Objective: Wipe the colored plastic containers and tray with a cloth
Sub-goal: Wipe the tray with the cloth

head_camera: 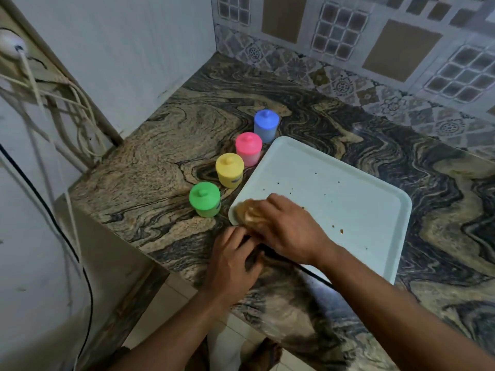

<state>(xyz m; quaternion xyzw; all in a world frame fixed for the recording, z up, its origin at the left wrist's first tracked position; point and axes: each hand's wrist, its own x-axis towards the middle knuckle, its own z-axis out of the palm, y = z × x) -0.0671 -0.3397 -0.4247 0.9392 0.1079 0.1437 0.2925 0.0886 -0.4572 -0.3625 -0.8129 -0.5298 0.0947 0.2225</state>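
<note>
Your single head camera looks forward and steeply down from above the counter (166, 145), close over both forearms. Wide-angle lens: the walls bow at the frame edges. The tiled corner sits at top, the floor at the bottom edge.

place: home kitchen | evidence: swirl-patterned stone countertop (166, 145) | patterned wall tiles (348, 44) | loose cables (53, 103) at left

Swirled granite counter (442, 210); patterned wall tiles (375, 44); cables (67, 108) hanging left.
</note>
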